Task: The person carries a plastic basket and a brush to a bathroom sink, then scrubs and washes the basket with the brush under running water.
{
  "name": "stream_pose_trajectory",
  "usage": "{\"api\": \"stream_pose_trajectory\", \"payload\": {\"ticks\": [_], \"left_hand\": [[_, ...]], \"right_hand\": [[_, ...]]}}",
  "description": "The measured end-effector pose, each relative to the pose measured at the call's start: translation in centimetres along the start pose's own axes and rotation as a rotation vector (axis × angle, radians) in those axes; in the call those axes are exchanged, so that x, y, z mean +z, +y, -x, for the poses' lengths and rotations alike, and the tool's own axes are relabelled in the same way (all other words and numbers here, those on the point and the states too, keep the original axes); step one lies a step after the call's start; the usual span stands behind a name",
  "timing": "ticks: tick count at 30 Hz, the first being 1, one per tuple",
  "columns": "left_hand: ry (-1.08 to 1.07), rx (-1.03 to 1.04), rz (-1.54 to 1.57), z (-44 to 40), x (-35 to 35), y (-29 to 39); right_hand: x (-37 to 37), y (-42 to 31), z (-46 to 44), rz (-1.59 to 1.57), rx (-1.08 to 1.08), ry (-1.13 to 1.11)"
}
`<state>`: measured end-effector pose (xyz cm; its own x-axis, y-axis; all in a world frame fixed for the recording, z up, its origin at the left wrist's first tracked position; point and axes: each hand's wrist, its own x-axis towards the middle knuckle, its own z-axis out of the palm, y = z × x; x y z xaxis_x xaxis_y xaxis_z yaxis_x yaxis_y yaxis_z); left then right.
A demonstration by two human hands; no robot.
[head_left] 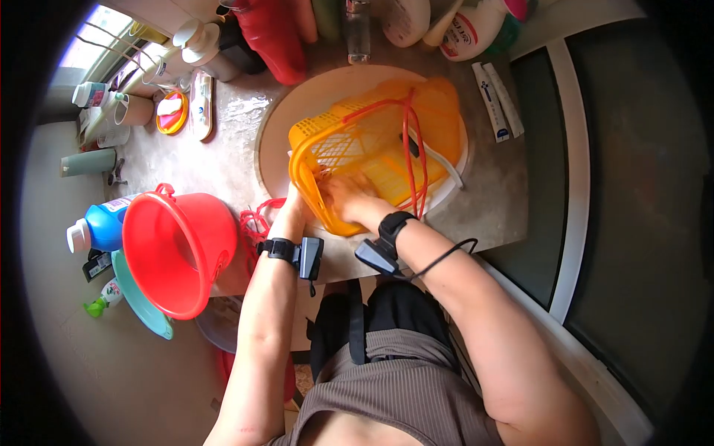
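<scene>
A yellow plastic basket [320,126] lies tilted in the white sink basin [274,119], its opening toward me. Red cords or handles hang across its right part, and a pale curved piece shows near its right edge. My right hand [348,195] reaches inside the basket, against its lower left wall; its fingers are too blurred to tell their shape. Just left of it, my left hand [297,195] is at the outside of the same wall, mostly hidden behind the rim, fingers out of sight. Both wrists wear black straps with small grey boxes.
A red bucket [178,253] lies on its side at the counter's left, beside a blue bottle [104,227] and red string [255,223]. Several bottles line the back. A toothpaste tube [491,104] lies right of the basin; a soap dish [172,113] is at the left.
</scene>
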<state>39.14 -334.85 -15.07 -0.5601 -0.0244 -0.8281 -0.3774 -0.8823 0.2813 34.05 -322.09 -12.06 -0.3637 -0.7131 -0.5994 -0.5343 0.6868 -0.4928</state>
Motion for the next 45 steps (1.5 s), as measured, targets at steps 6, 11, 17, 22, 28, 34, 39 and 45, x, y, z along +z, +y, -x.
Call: {"api": "stream_pose_trajectory", "payload": {"ticks": [6, 11, 17, 22, 28, 34, 39, 45], "left_hand": [[0.015, 0.058, -0.11, -1.8, -2.3, -0.7], [-0.034, 0.049, -0.11, -3.5, -3.7, -0.8], [0.05, 0.019, -0.211, -4.7, -5.2, -0.8], [-0.013, -0.012, -0.103, -7.5, -8.4, -0.9], [0.003, -0.033, -0.026, -3.5, -3.4, -0.2], [-0.027, -0.037, -0.062, -4.3, -4.3, -0.6], [-0.031, -0.032, -0.058, -4.6, -4.2, -0.6], [-0.027, -0.023, -0.065, -4.0, -3.8, -0.3]], "right_hand": [[-2.3, 4.5, 0.8, 0.198, 0.336, 0.196], [0.0, 4.1, 0.0, 0.057, 0.277, 0.265], [-0.3, 3.6, 1.5, 0.06, 0.21, 0.262], [1.3, 2.5, 0.3, 0.164, 0.278, 0.274], [0.0, 2.7, -0.5, -0.008, 0.246, 0.206], [2.6, 0.4, -3.1, -0.12, 0.064, 0.178], [2.3, 0.9, -2.9, -0.712, -0.021, 0.115], [0.8, -0.4, -2.4, 0.277, 0.145, 0.001]]}}
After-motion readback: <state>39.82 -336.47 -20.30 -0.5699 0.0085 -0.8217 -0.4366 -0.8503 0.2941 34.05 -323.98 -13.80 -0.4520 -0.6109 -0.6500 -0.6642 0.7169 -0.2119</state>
